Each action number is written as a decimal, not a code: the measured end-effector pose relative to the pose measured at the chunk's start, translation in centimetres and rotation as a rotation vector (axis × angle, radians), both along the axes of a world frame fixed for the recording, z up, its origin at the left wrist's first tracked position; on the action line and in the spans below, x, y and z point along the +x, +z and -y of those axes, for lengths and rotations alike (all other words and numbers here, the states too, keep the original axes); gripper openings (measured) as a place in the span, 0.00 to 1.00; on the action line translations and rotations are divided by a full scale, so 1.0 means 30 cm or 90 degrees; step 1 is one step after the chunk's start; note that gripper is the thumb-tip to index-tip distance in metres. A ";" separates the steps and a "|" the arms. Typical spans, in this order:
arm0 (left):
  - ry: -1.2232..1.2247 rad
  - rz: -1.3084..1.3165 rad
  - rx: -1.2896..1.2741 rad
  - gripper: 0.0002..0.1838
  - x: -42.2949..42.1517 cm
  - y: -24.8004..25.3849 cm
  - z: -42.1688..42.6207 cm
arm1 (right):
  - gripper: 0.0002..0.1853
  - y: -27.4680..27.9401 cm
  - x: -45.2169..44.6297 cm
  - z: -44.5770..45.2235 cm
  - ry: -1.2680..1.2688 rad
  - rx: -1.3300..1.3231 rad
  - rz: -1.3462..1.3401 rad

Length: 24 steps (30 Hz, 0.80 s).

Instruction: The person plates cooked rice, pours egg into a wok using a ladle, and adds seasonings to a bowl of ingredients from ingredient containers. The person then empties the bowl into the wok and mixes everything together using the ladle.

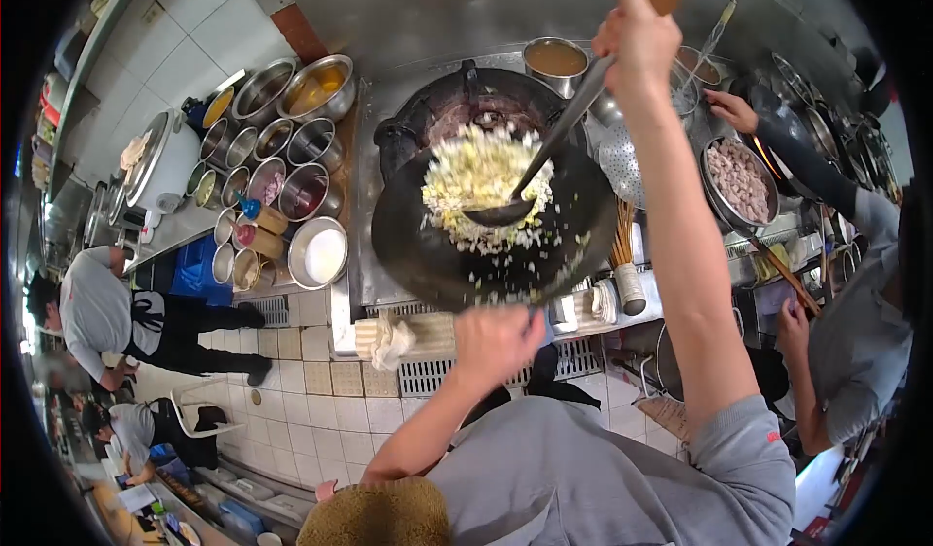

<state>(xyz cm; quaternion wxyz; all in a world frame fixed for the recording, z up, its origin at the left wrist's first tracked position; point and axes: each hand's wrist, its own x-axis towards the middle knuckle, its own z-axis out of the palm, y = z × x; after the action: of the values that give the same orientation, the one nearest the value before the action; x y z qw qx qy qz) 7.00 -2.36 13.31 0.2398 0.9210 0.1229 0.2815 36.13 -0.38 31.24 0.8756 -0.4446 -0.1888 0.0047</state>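
At left, metal bowls (340,106) stand presumably for reach, your left hand (501,344) clamps the wok (573,230) by its near edge, apparently steadying the chopped food (476,167) inside, and your right hand (637,45) grips the ladle (564,123) high, likely for leverage.

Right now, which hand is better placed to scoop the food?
Right, likely: the right hand grips the ladle, whose bowl is amid the food; the left hand is at the near edge of the wok.

Squeeze bottles (264,244) sit beside a steel bowl (295,255); a pan (721,208) holds perhaps raw meat (739,181).
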 end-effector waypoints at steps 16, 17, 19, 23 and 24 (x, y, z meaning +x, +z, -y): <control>0.065 -0.039 0.026 0.14 0.179 -0.312 -0.227 | 0.19 0.200 -0.227 0.190 0.221 0.179 0.284; 0.071 -0.052 0.024 0.14 0.193 -0.347 -0.234 | 0.17 0.140 -0.255 0.204 0.191 0.173 0.317; 0.087 -0.107 0.014 0.11 0.193 -0.373 -0.227 | 0.13 -0.021 -0.266 0.122 0.073 0.085 0.313; 0.129 0.041 0.076 0.16 0.067 -0.254 -0.131 | 0.17 -0.328 -0.040 -0.079 0.139 -0.026 0.236; 0.121 0.014 0.032 0.15 -0.010 -0.240 -0.096 | 0.18 -0.262 -0.046 -0.050 0.121 -0.008 0.222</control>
<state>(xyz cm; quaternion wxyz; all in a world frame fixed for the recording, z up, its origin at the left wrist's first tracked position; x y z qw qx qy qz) 6.69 0.53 6.11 0.1901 0.9077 0.2003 0.3158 34.75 1.13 23.39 0.8224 -0.4246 -0.3784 0.0118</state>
